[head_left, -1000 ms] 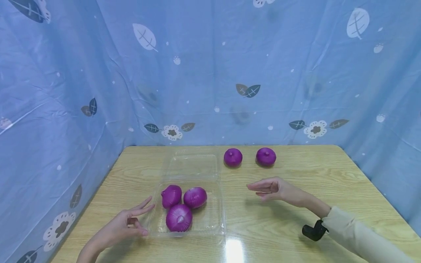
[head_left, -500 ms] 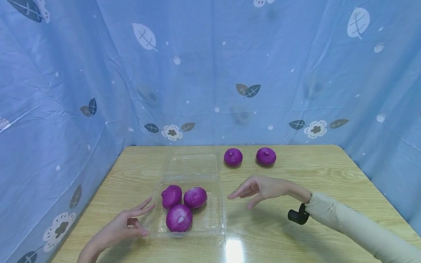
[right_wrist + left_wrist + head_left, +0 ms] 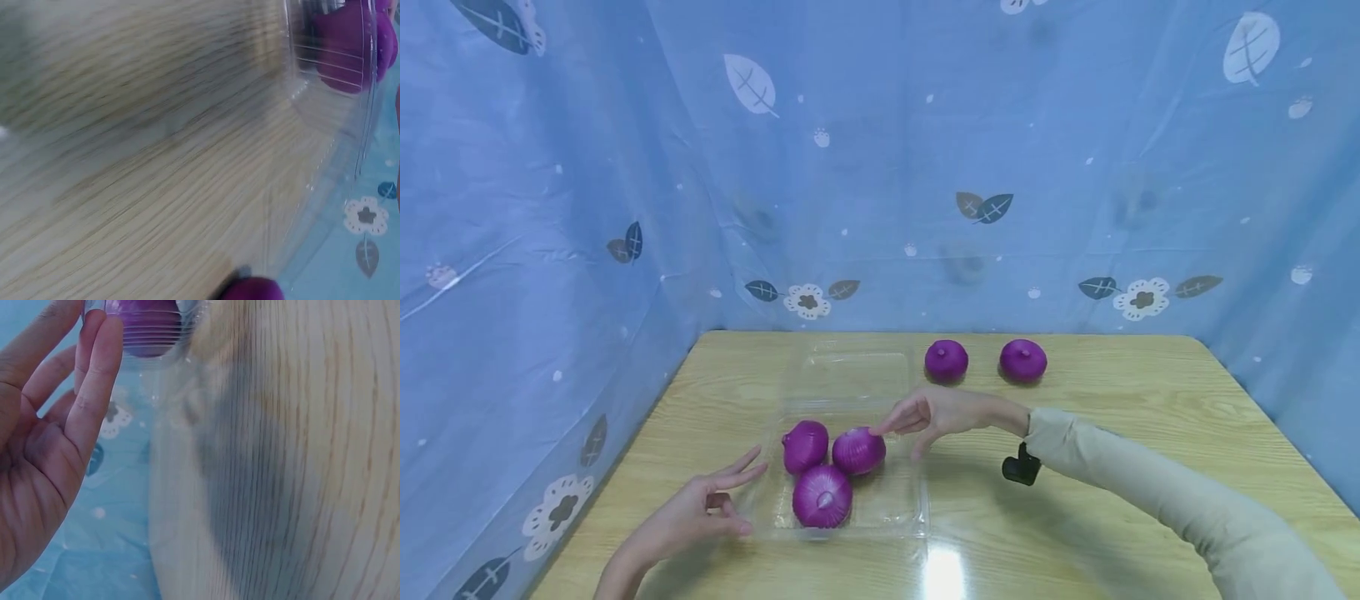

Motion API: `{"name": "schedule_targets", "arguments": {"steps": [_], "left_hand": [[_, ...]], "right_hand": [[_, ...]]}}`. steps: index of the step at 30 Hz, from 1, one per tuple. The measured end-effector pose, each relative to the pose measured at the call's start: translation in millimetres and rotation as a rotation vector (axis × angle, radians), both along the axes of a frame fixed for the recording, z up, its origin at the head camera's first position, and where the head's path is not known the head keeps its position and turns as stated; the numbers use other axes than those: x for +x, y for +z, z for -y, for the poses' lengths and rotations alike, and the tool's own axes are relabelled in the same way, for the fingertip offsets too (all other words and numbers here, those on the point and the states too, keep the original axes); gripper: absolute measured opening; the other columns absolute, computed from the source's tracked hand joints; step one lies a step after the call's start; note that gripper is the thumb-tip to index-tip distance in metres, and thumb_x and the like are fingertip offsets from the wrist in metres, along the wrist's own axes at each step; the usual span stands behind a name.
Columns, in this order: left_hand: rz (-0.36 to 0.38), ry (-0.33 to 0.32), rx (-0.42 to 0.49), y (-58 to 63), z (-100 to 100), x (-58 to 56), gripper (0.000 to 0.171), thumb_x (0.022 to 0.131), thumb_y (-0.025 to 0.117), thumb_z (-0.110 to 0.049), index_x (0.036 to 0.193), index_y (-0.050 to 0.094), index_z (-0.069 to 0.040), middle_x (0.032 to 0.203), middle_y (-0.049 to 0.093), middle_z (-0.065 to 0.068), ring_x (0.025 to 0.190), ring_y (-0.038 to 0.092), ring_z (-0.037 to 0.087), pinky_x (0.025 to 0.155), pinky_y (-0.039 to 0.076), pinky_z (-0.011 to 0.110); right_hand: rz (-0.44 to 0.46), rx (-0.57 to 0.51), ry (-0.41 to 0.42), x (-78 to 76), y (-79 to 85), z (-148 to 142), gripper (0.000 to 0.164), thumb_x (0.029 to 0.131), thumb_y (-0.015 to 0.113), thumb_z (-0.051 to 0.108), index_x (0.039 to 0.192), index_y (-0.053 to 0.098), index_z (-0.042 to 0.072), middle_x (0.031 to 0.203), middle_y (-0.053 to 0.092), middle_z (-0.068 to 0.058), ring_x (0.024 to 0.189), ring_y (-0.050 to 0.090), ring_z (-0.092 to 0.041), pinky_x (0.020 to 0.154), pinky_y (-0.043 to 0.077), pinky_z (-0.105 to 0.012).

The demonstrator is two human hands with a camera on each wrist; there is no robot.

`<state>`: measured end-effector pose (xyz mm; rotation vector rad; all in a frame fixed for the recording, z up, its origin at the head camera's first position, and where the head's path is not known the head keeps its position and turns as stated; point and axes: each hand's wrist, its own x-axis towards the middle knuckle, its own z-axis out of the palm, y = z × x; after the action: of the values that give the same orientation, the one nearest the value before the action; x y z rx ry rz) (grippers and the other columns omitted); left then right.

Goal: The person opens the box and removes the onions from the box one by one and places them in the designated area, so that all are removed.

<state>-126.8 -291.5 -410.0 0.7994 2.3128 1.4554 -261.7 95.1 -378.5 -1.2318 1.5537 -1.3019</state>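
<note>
"Purple onions (image 3: pixel 822 497) are sitting where?"
"Three are resting in the clear container (image 3: pixel 901 496), two on the surface (image 3: pixel 1135 385)."
"And the left hand (image 3: pixel 698 510)?"
"It is touching the container's side, fingers extended; the right hand (image 3: pixel 942 409) is hovering by one inside, fingers relaxed."

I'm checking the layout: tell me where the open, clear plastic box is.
In the head view, the open, clear plastic box lies mostly left of centre on the wood-grain table, just right of the left hand, with three round purple onions inside.
</note>
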Motion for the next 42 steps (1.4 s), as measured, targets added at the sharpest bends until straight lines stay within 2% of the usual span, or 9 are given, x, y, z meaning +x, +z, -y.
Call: {"name": "schedule_targets", "arguments": {"steps": [5,10,13,17,21,26,31,36,42], "left_hand": [[0.005,0.022,0.006,1.9,-1,1.3,0.068,0.086,0.070,-0.011,0.139,0.036,0.013,0.148,0.021,-0.033,0.072,0.067,0.021,0.069,0.053,0.026],[0.005,0.015,0.012,1.9,1,1.6,0.067,0.086,0.069,-0.009,0.139,0.035,0.013,0.150,0.021,-0.031,0.072,0.068,0.022,0.069,0.053,0.026],[0.017,0.018,0.013,1.6,1,1.9,0.067,0.086,0.069,-0.008,0.140,0.035,0.013,0.158,0.017,-0.006,0.071,0.067,0.022,0.065,0.053,0.027],[0.018,0.029,0.004,1.9,0,2.3,0.067,0.085,0.070,-0.008,0.140,0.036,0.012,0.153,0.011,0.024,0.069,0.066,0.020,0.060,0.052,0.027],[0.017,0.033,0.003,0.1,-2,1.1,0.068,0.085,0.071,-0.010,0.140,0.037,0.011,0.155,0.013,0.018,0.068,0.065,0.019,0.060,0.051,0.026],[0.047,0.019,0.017,-1.9,-5,-0.2,0.067,0.085,0.069,-0.007,0.141,0.035,0.010,0.155,0.010,0.020,0.069,0.066,0.021,0.061,0.052,0.027],[0.038,0.022,0.010,-0.2,-5,0.0,0.068,0.085,0.070,-0.010,0.141,0.036,0.010,0.156,0.011,0.017,0.070,0.066,0.022,0.064,0.053,0.026],[0.040,0.030,-0.006,1.5,-5,-0.7,0.068,0.085,0.071,-0.010,0.140,0.037,0.010,0.155,0.010,0.025,0.069,0.065,0.017,0.062,0.051,0.025],[0.031,0.026,-0.014,1.2,-5,-1.3,0.070,0.084,0.071,-0.012,0.139,0.036,0.012,0.152,0.007,0.030,0.069,0.066,0.020,0.067,0.052,0.025]], "right_hand": [[-0.034,0.016,-0.049,-5.3,-3.1,22,0.053,0.081,0.070,-0.006,0.130,0.052,-0.008,0.142,0.045,-0.021,0.133,0.043,-0.017,0.111,0.028,-0.042],[-0.042,0.052,-0.027,-11.4,-2.2,42,0.056,0.079,0.072,-0.006,0.131,0.051,-0.008,0.143,0.043,-0.019,0.134,0.040,-0.015,0.111,0.027,-0.032],[-0.066,0.096,0.042,-16.5,-0.7,52,0.057,0.077,0.072,-0.009,0.130,0.050,-0.009,0.144,0.042,-0.022,0.137,0.037,-0.022,0.110,0.028,-0.028],[-0.122,0.169,0.132,-23.2,2.4,63,0.057,0.075,0.073,-0.010,0.129,0.053,-0.008,0.143,0.042,-0.023,0.137,0.034,-0.031,0.109,0.028,-0.027],[-0.152,0.256,0.171,-24.9,4.3,70,0.058,0.072,0.074,-0.013,0.127,0.056,-0.006,0.141,0.047,-0.019,0.136,0.038,-0.024,0.110,0.028,-0.027],[-0.299,0.388,0.225,-20.4,3.6,71,0.065,0.069,0.078,-0.010,0.130,0.058,0.002,0.145,0.043,-0.013,0.138,0.035,-0.019,0.111,0.025,-0.026],[-0.409,0.395,0.262,-15.7,-0.9,66,0.070,0.068,0.082,-0.004,0.132,0.056,0.004,0.145,0.045,-0.013,0.137,0.037,-0.019,0.108,0.030,-0.025],[-0.401,0.399,0.212,-9.7,0.1,60,0.069,0.070,0.083,0.001,0.133,0.057,0.008,0.137,0.053,-0.007,0.127,0.042,-0.010,0.100,0.039,-0.024],[-0.485,0.363,0.134,0.7,11.7,52,0.069,0.068,0.086,0.010,0.131,0.060,0.012,0.138,0.047,-0.014,0.126,0.039,-0.011,0.102,0.035,-0.027]]}}
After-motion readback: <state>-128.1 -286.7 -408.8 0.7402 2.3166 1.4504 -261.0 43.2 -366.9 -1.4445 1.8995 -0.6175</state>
